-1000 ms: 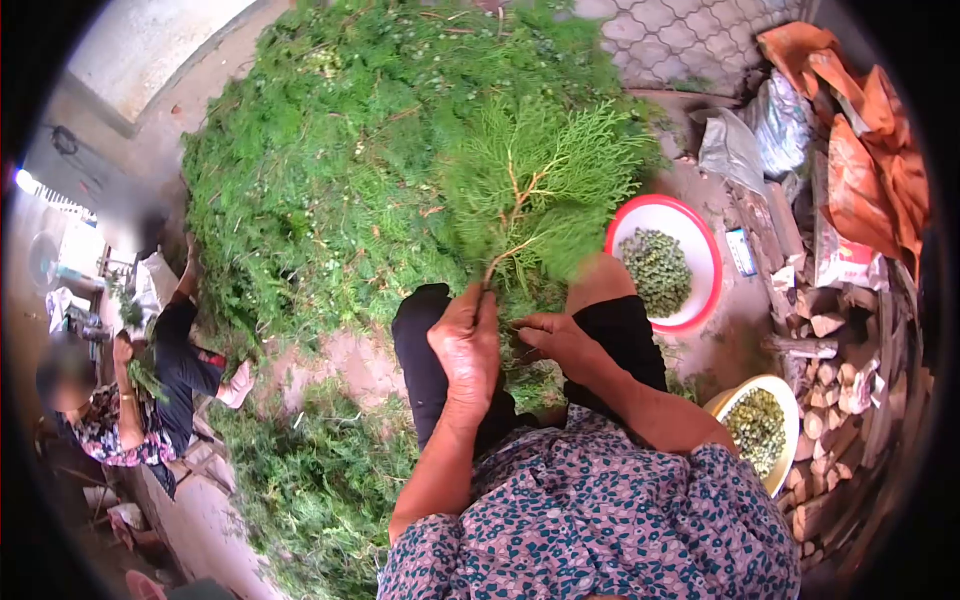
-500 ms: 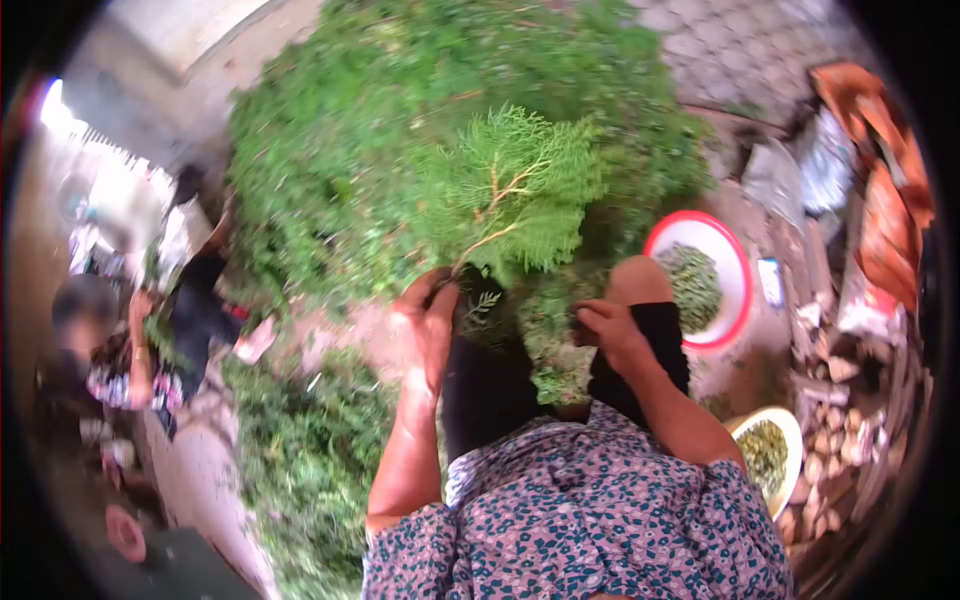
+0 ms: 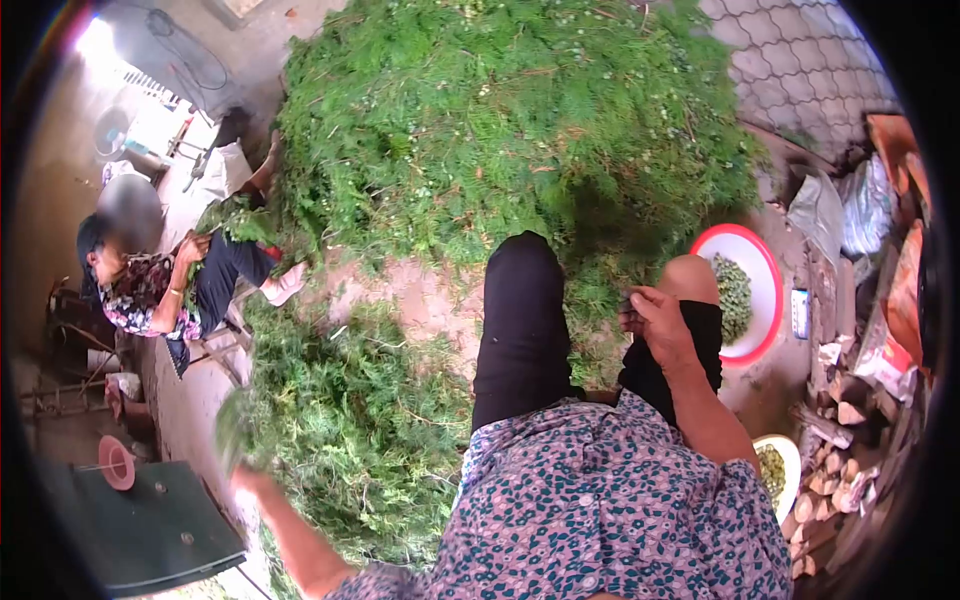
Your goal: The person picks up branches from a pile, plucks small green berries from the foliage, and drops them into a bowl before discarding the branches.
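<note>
Out at the lower left, my left hand (image 3: pixel 252 482) is smeared by motion, its fingers unclear. A blurred green sprig (image 3: pixel 236 422) shows right beside it, over the edge of the lower heap of cut greenery (image 3: pixel 350 430). My right hand (image 3: pixel 657 318) is over my right knee, fingers curled and pressed together around something dark and too small to name. Beyond my knees lies a large heap of leafy branches (image 3: pixel 480 130). To the right of my right hand stands a white basin with a red rim (image 3: pixel 768 290), holding small green pieces.
A second, pale basin (image 3: pixel 792 478) with green bits is at the lower right, near chopped firewood (image 3: pixel 835 470). Plastic sacks (image 3: pixel 865 205) lie at the right. Another person (image 3: pixel 160 290) sits at the left holding greenery. A dark green table (image 3: pixel 150 525) stands lower left.
My left hand has swung from above my left knee to the lower left, and the sprig has left the middle. My right hand stays near my right knee. The view has shifted.
</note>
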Tool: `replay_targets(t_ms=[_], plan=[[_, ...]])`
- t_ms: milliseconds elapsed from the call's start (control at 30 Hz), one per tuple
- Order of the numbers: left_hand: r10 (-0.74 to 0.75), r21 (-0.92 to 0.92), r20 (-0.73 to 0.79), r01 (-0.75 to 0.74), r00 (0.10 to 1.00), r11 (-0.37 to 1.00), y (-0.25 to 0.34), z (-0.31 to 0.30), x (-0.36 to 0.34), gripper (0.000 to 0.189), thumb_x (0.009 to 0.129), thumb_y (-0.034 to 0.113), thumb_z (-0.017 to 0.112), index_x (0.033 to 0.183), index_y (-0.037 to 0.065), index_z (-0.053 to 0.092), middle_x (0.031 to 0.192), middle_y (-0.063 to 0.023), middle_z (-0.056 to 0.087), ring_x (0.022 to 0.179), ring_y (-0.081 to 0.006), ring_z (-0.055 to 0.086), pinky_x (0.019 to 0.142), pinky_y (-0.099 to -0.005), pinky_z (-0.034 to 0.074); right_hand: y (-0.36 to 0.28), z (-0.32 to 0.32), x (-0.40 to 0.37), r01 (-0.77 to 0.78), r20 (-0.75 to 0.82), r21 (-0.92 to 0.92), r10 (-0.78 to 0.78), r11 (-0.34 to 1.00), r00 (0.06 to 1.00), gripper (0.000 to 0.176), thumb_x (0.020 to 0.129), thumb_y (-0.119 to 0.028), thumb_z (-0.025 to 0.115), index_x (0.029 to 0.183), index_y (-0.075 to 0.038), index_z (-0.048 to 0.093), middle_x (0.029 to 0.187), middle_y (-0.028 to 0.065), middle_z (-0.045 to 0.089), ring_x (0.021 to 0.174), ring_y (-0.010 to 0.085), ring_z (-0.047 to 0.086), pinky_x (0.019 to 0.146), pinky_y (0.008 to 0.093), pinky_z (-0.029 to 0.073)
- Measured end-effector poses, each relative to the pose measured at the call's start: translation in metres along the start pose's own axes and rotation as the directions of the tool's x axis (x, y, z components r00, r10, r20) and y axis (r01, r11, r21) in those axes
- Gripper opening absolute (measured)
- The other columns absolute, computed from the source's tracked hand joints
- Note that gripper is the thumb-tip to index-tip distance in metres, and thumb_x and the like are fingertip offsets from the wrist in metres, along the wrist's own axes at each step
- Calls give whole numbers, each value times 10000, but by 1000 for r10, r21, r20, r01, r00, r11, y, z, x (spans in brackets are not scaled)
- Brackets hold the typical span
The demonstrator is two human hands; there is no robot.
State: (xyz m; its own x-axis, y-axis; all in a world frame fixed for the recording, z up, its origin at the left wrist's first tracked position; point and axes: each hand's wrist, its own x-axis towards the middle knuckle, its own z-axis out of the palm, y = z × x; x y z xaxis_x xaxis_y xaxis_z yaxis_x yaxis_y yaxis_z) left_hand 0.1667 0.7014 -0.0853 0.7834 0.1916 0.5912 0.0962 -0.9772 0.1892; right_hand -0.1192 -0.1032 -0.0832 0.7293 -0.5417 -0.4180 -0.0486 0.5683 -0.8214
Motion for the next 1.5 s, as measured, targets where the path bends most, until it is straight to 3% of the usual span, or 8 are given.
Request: replay_targets(t_ms=[200,433,467,533,567,600,833,1500], plan=[[81,-401,435,112,897,909,-212,-118,-17,243,829,224,521,993,53,575,886,-111,616,815,-182,580,642,-311,488,-8,5,-10,34,-6,13,-34,999,999,231,870,-150,519,1019,26,539,807,67,590,682,149,589,600,281,491],[430,-645,762,511,484,568,96,-61,-41,235,841,281,510,888,69,600,807,-121,625,771,-194,602,597,-316,513,-25,24,-30,80,-35,-176,-87,981,996,185,856,-176,551,872,6,581,638,30,558,527,116,544,497,244,458],[430,-643,764,513,480,569,237,-9,-69,235,841,281,510,888,69,600,807,-121,625,771,-194,602,597,-316,513,-27,26,-31,101,-32,-209,-110,973,993,185,851,-180,559,828,1,587,610,25,548,493,106,523,476,236,446],[-302,-426,799,844,520,327,260,64,-76,143,836,160,549,805,31,602,778,-106,613,700,-160,600,560,-254,511,-28,26,-32,93,-34,-202,-102,975,994,189,849,-183,564,804,-1,586,612,26,548,492,98,514,474,231,439],[-184,-456,888,855,421,-246,314,70,-82,119,824,107,551,765,17,602,777,-99,607,678,-155,588,526,-231,487,-28,25,-32,89,-34,-194,-97,977,995,195,847,-185,568,779,-2,586,614,26,548,491,91,505,471,226,432],[-248,-439,892,854,378,-279,377,62,-85,91,816,90,551,848,19,599,817,-91,607,705,-164,578,554,-255,474,-27,24,-31,90,-41,-193,-100,977,994,195,847,-185,568,779,-2,586,614,26,548,491,91,505,471,226,432],[462,-350,778,905,425,-243,609,12,-84,227,823,74,555,1045,32,541,896,-71,601,770,-183,569,685,-307,472,-25,24,-29,81,-65,-206,-97,975,993,170,861,-178,549,847,-16,598,667,9,557,574,81,534,530,208,438],[621,-3,783,998,44,-66,827,72,-134,170,843,80,535,1005,35,559,789,-58,611,620,-145,554,547,-264,470,-162,29,186,139,-38,-671,-220,729,975,140,843,-96,521,898,3,602,659,11,559,536,81,545,499,232,449]])
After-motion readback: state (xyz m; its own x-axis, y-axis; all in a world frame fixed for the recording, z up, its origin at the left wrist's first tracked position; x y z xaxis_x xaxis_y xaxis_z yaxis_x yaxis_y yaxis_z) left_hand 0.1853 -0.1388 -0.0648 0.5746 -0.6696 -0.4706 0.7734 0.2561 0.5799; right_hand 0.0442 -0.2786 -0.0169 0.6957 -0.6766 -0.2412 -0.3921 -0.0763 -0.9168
